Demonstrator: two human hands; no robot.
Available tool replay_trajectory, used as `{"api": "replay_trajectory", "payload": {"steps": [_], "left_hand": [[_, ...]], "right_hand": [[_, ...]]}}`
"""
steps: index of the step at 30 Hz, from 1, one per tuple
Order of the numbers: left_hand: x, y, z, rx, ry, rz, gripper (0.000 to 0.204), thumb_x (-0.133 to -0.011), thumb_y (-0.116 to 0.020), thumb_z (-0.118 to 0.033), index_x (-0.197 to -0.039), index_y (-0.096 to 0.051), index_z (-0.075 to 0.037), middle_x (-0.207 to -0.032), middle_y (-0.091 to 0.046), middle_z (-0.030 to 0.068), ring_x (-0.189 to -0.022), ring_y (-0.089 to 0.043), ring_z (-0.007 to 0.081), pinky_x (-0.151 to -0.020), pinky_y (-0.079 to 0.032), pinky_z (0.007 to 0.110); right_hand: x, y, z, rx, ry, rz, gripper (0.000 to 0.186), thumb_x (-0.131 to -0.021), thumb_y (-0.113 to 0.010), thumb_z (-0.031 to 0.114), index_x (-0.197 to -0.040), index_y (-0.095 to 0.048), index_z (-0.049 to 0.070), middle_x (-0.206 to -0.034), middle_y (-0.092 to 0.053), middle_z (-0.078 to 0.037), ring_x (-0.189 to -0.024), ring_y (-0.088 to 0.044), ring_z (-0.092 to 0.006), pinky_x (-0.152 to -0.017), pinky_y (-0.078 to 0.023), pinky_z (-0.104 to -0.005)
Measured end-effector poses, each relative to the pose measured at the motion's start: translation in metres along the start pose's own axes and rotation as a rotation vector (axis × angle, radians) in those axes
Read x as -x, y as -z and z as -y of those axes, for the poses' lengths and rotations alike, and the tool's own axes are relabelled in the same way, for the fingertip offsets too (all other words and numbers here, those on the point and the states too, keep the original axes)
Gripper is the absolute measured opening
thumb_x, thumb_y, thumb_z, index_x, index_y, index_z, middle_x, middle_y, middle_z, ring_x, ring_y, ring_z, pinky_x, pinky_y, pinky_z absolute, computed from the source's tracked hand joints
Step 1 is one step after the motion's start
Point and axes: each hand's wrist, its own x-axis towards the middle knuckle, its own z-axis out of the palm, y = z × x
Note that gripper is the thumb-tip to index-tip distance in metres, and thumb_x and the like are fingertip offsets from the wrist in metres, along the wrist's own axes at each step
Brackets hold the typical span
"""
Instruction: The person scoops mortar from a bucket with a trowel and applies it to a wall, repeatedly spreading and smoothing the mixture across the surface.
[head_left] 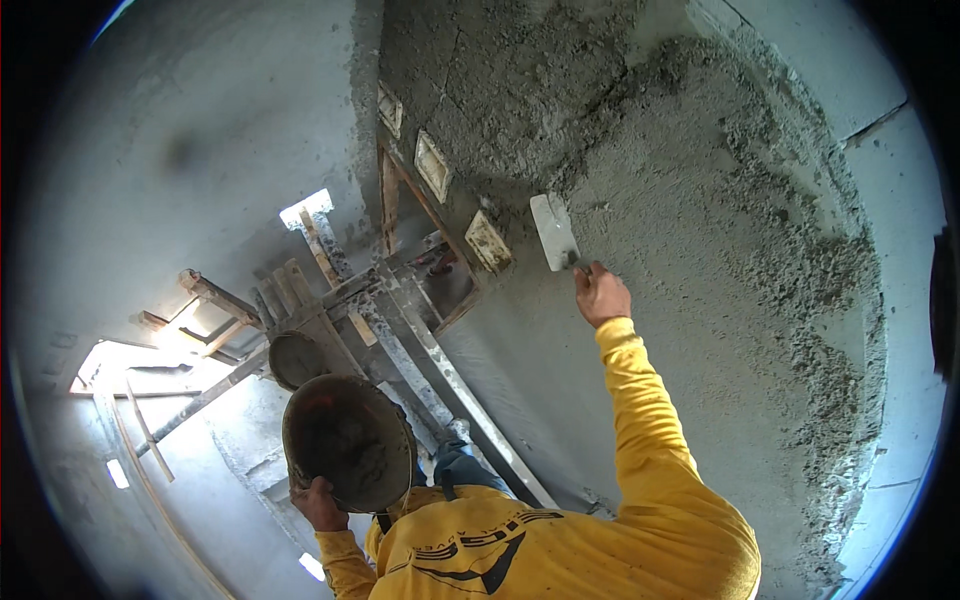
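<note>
My right hand (603,294), at the end of an outstretched yellow sleeve, is closed round the handle of a trowel (555,232). The trowel's pale rectangular blade lies on or very near the grey plastered wall (680,230); contact cannot be told for sure. Down to the left, my left hand (320,505) grips the rim of a round, dark pan (350,425) held close to my body. Grey mortar (365,465) sits inside the pan.
Rectangular recessed boxes (432,166) line the wall left of the trowel. Rough mortar (810,290) covers the wall further right. Below are wooden planks and beams (470,385), a second round container (297,360) beyond the pan, and a bright opening (140,365).
</note>
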Motion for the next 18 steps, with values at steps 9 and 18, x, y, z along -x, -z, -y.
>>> {"api": "replay_trajectory", "payload": {"steps": [9,18], "left_hand": [[-0.012,0.021,0.031,0.045,0.047,-0.031,0.039,-0.072,-0.054,0.007,-0.11,-0.061,0.004,-0.082,-0.062,-0.0001,-0.062,-0.053,0.0087,-0.053,-0.042,0.023],[-0.005,0.025,0.008,-0.043,0.01,-0.091,0.03,-0.071,-0.054,0.007,-0.1,-0.06,0.002,-0.077,-0.06,0.0004,-0.058,-0.051,0.0088,-0.051,-0.04,0.023]], "right_hand": [[0.038,0.074,0.02,0.185,0.215,-0.17,0.025,-0.094,-0.062,0.029,-0.097,-0.061,0.004,-0.086,-0.069,-0.023,-0.075,-0.069,-0.0415,-0.064,-0.054,-0.0495],[0.037,0.081,0.112,-0.933,0.199,1.19,0.02,-0.1,-0.058,0.021,-0.099,-0.065,0.001,-0.066,-0.06,-0.003,-0.051,-0.056,-0.0123,-0.051,-0.05,-0.0296]]}}
